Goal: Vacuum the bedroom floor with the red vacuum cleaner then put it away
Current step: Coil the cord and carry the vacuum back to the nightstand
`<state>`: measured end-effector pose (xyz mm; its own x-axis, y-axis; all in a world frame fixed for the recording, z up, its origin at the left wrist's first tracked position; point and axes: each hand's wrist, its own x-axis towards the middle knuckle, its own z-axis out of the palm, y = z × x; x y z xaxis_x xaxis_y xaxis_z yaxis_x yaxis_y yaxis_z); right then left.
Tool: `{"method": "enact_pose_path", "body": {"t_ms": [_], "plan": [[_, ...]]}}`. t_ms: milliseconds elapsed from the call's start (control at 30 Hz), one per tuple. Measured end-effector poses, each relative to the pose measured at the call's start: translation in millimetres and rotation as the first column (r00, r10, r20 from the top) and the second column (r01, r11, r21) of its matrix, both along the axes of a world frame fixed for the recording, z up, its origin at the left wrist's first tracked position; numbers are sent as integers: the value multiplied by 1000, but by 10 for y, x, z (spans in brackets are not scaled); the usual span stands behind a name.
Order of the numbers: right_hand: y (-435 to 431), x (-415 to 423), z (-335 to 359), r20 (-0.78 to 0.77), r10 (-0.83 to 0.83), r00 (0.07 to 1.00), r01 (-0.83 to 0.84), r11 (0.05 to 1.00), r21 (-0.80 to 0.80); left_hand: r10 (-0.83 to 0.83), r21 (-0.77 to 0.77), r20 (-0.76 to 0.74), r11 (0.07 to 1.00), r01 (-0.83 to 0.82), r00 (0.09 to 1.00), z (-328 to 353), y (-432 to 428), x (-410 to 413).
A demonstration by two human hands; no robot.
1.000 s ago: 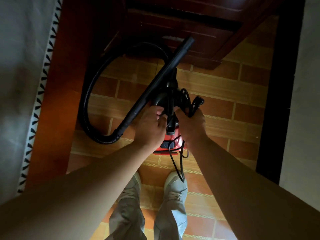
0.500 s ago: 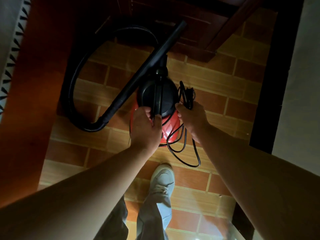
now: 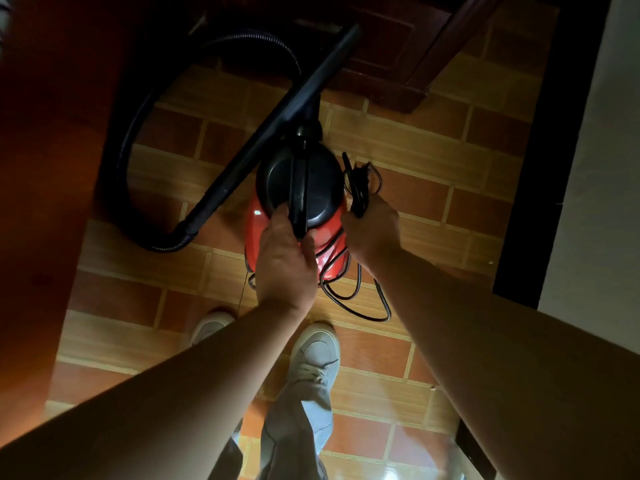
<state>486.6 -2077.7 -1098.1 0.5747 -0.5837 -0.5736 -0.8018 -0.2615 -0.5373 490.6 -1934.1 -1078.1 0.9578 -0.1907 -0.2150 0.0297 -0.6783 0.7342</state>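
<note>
The red vacuum cleaner point(image 3: 257, 230), with its black top and black carry handle point(image 3: 299, 192), hangs over the tiled floor in front of my feet. My left hand point(image 3: 284, 261) grips the near end of that handle. My right hand point(image 3: 372, 230) is closed around a bundle of the black power cord point(image 3: 360, 183), with its plug, on the vacuum's right side. Loops of the cord trail down below the vacuum. The black rigid wand point(image 3: 277, 126) slants up to the right across the vacuum. A ribbed black hose point(image 3: 138, 109) curves in a wide loop on the left.
An orange-brown wooden panel point(image 3: 45, 168) stands along the left. A dark wooden door or cabinet point(image 3: 388, 46) is straight ahead. At the right, a black frame point(image 3: 540, 168) borders a pale wall point(image 3: 602, 168). Brick-pattern tiles point(image 3: 433, 150) cover the narrow floor, and my grey shoes point(image 3: 315, 355) stand on them.
I have stepped forward and the vacuum now shows its black top and red body. My left hand stays on the handle, and my right hand has gathered the cord beside it.
</note>
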Motion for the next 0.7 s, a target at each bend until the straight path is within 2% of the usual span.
{"method": "enact_pose_path", "body": {"t_ms": [133, 233, 367, 467, 567, 700], "plan": [[35, -15, 53, -19, -28, 999, 28, 1000, 7, -71, 32, 27, 997, 70, 997, -23, 84, 39], [8, -24, 77, -60, -59, 996, 56, 997, -46, -71, 48, 44, 997, 69, 997, -12, 154, 79], [2, 29, 44, -122, -14, 992, 6, 998, -64, -95, 4, 4, 996, 95, 996, 5, 191, 114], [40, 71, 66, -211, 70, 975, -102, 984, -145, -106, 9, 68, 994, 106, 992, 71, 191, 118], [36, 43, 70, -331, 172, 928, -275, 915, -296, -167, 15, 177, 986, 167, 970, 185, 203, 99], [-32, -41, 124, -328, 227, 917, -346, 861, -373, -276, 42, 248, 961, 274, 929, 281, 232, 69]]}}
